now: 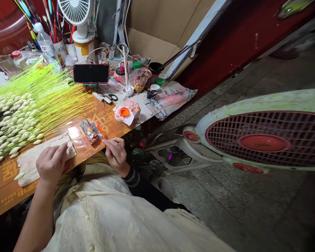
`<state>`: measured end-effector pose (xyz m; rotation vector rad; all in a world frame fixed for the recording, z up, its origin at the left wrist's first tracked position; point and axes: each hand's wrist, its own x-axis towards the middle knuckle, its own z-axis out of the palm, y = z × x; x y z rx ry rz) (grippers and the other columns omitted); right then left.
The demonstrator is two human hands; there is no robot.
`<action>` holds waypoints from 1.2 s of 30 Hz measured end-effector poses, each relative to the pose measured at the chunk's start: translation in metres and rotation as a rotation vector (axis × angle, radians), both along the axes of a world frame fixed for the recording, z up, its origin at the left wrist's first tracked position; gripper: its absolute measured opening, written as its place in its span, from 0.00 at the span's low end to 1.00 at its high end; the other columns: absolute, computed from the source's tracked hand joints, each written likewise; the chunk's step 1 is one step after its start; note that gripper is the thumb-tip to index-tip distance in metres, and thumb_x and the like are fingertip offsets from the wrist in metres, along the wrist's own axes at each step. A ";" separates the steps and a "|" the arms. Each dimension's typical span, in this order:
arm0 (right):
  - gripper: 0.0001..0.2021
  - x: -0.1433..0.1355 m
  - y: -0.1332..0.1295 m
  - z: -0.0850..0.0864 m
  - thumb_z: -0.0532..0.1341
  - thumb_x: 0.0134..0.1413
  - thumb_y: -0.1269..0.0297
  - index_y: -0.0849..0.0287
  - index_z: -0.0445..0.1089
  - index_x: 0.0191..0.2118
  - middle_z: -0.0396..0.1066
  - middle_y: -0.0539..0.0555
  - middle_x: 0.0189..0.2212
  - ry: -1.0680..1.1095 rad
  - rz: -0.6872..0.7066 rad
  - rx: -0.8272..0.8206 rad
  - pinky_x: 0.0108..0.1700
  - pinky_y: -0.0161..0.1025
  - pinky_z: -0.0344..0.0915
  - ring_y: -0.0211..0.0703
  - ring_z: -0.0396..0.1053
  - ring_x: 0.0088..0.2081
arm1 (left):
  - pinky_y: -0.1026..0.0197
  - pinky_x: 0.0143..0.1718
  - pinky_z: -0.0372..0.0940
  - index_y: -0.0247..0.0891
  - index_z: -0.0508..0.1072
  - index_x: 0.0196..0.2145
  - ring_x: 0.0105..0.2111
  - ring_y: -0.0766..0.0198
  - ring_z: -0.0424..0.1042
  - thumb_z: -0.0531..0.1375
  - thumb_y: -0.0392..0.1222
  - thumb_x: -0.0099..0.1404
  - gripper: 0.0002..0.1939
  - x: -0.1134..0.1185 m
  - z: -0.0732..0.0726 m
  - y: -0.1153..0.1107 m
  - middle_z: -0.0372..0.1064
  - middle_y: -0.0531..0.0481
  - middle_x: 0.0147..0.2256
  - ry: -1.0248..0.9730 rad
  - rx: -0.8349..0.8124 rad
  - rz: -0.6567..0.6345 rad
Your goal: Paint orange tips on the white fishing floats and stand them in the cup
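Note:
My left hand (pixel 51 162) rests on a beige cloth (pixel 31 161) at the near edge of an orange-brown table (pixel 5 196), fingers curled loosely, holding nothing I can make out. My right hand (pixel 117 151) sits at the table edge, pinched on a thin brush (pixel 112 155) that runs down through the fingers. Just beyond it lies a small paint-smeared block (pixel 90 130). Many neon-yellow stems with white oval tips (pixel 18 115) are spread over the left of the table.
A black phone (pixel 91 73) stands on a holder. An orange paint cap (pixel 124 112) sits on paper, with jars, brushes, a water bottle (pixel 45 41) and a small white fan (pixel 76 12) behind. A large floor fan (pixel 262 138) lies on the pavement at right.

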<state>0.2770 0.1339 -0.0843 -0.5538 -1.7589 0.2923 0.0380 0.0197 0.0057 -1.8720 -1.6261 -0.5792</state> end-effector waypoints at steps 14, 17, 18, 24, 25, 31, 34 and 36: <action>0.23 -0.001 0.001 -0.010 0.58 0.68 0.70 0.48 0.66 0.66 0.78 0.55 0.49 -0.007 0.065 0.011 0.49 0.50 0.72 0.48 0.71 0.48 | 0.61 0.34 0.62 0.36 0.77 0.46 0.30 0.63 0.69 0.65 0.33 0.66 0.10 0.002 0.003 0.000 0.74 0.49 0.30 0.024 0.022 0.002; 0.22 0.000 0.001 -0.011 0.58 0.68 0.69 0.48 0.66 0.65 0.78 0.55 0.49 -0.012 0.078 0.013 0.50 0.50 0.72 0.48 0.71 0.49 | 0.61 0.34 0.62 0.35 0.77 0.45 0.30 0.62 0.69 0.66 0.33 0.66 0.10 0.002 0.003 0.001 0.75 0.49 0.31 0.027 0.024 0.002; 0.22 0.000 0.002 -0.011 0.58 0.68 0.68 0.48 0.66 0.65 0.78 0.55 0.49 -0.017 0.079 0.012 0.50 0.50 0.72 0.48 0.71 0.49 | 0.61 0.34 0.62 0.35 0.77 0.45 0.30 0.62 0.69 0.66 0.33 0.65 0.09 0.002 0.004 0.001 0.75 0.48 0.31 0.028 0.026 0.001; 0.22 0.001 0.002 -0.010 0.58 0.68 0.68 0.48 0.67 0.64 0.79 0.54 0.49 -0.021 0.097 0.020 0.50 0.50 0.72 0.47 0.71 0.49 | 0.61 0.35 0.63 0.36 0.76 0.45 0.30 0.62 0.70 0.66 0.33 0.66 0.09 0.002 0.005 0.000 0.75 0.49 0.31 0.029 0.029 0.010; 0.22 0.001 0.002 -0.010 0.58 0.68 0.68 0.48 0.67 0.65 0.79 0.54 0.49 -0.017 0.101 0.022 0.50 0.50 0.72 0.48 0.71 0.49 | 0.61 0.35 0.63 0.36 0.76 0.45 0.30 0.62 0.70 0.65 0.33 0.66 0.09 0.002 0.005 0.000 0.75 0.49 0.31 0.028 0.030 0.011; 0.19 0.000 0.002 -0.015 0.58 0.69 0.67 0.49 0.70 0.62 0.78 0.55 0.48 -0.047 0.055 -0.013 0.51 0.50 0.72 0.48 0.71 0.49 | 0.61 0.35 0.62 0.38 0.77 0.46 0.30 0.63 0.71 0.64 0.34 0.67 0.09 0.000 0.002 0.000 0.76 0.49 0.32 0.004 0.022 0.017; 0.20 0.000 0.003 -0.016 0.58 0.68 0.67 0.48 0.69 0.63 0.78 0.55 0.48 -0.024 0.037 -0.024 0.51 0.50 0.72 0.48 0.70 0.49 | 0.61 0.35 0.63 0.39 0.77 0.48 0.31 0.63 0.72 0.64 0.35 0.67 0.11 -0.001 0.000 -0.001 0.76 0.49 0.32 -0.018 0.012 0.017; 0.22 0.000 0.004 -0.015 0.58 0.68 0.68 0.48 0.67 0.65 0.77 0.55 0.48 0.004 0.031 -0.020 0.51 0.50 0.73 0.48 0.70 0.49 | 0.60 0.35 0.63 0.40 0.77 0.48 0.31 0.62 0.72 0.64 0.35 0.67 0.12 -0.002 0.000 -0.002 0.77 0.48 0.33 -0.031 0.010 0.013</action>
